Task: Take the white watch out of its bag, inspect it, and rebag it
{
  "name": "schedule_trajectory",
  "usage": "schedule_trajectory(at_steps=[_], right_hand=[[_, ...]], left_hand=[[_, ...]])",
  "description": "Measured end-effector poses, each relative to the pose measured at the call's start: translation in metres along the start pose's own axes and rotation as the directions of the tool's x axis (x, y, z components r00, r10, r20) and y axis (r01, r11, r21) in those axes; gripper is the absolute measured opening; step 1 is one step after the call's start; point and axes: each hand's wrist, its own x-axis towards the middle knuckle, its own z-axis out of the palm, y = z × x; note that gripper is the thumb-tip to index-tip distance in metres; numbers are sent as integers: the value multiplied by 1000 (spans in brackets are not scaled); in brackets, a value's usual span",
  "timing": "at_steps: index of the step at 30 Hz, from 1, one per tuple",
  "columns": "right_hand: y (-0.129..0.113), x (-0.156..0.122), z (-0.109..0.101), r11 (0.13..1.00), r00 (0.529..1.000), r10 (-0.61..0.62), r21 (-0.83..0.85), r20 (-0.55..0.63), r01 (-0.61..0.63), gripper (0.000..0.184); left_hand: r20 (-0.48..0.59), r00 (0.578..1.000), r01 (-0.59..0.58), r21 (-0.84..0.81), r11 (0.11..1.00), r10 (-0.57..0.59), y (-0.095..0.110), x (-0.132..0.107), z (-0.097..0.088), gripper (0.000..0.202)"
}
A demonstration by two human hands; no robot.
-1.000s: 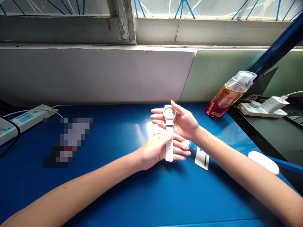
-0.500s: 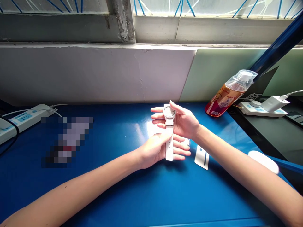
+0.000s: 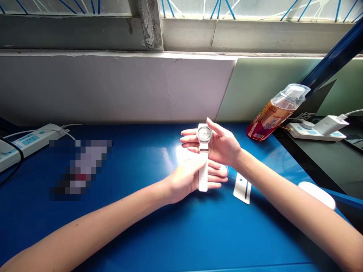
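Note:
A white wristwatch (image 3: pixel 203 134) with a round pale dial is held above the blue table, its strap running straight down toward me. My left hand (image 3: pixel 183 180) grips the lower strap, thumb on top and fingers stretched out beneath. Around the watch head, my right hand (image 3: pixel 225 146) supports it from behind, thumb raised at its right side and fingers reaching out to the left. Under my right forearm lies a white slotted card (image 3: pixel 242 190), partly covered. Behind my left fingertips a small round pale object (image 3: pixel 225 170) shows only in part.
On the blue table (image 3: pixel 181 238), an orange-red bottle (image 3: pixel 273 115) leans at the back right. Power strips stand left (image 3: pixel 31 141) and right (image 3: pixel 302 131), with cables. A white rounded object (image 3: pixel 317 194) lies by my right forearm. A pixelated patch (image 3: pixel 90 158) hides something at left.
The watch head has tilted slightly, so its dial and hands show more clearly. My right thumb has risen a little. Both hands otherwise stay in place.

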Motion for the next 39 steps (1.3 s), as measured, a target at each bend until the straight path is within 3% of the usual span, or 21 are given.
schedule_trajectory(at_steps=[8,20,31,39], right_hand=[[-2,-2,0,999,998,48,-4,36,-48,69],[-1,1,-3,1000,1000,-5,-3,-14,5,66],[3,5,-9,1000,999,28,6,-35,-28,72],[5,7,-10,1000,996,22,19,-90,-20,63]], left_hand=[[-41,998,40,-6,999,-41,2,2,0,37],[-11,1000,24,9,1000,-24,-2,2,-3,38],[-33,998,53,-11,999,-54,3,2,-1,37],[-23,997,73,-30,997,-74,0,3,-5,38]])
